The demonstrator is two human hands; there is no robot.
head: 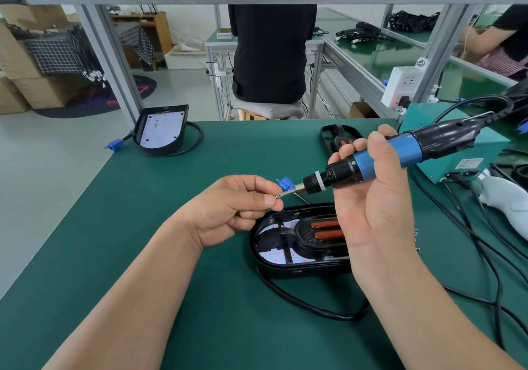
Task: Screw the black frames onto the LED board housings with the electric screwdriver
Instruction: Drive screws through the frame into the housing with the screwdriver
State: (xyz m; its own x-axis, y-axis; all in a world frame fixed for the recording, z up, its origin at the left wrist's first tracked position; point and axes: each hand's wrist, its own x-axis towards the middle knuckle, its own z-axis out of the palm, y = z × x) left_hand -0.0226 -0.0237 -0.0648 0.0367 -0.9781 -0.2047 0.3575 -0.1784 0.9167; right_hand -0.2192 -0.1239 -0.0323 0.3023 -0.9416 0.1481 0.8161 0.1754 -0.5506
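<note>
My right hand (377, 198) curls round the blue-and-black screwdriver (385, 158) right of centre and holds it tilted, its bit pointing left. My left hand (237, 204), at centre, pinches a small screw (277, 196) between thumb and forefinger, right at the bit's tip, with the other fingers curled in. Both hang above the green table (171, 226). Just below them lies a black housing (285, 268), red dots showing on its LED board, with a black frame (303, 239) seated in it. Its cable (314, 309) loops toward the lower edge. A second housing (163, 129), its white board open to view, sits at the table's upper left. Another frame (340, 135) lies behind my right fingers, near a teal box (457, 152).
</note>
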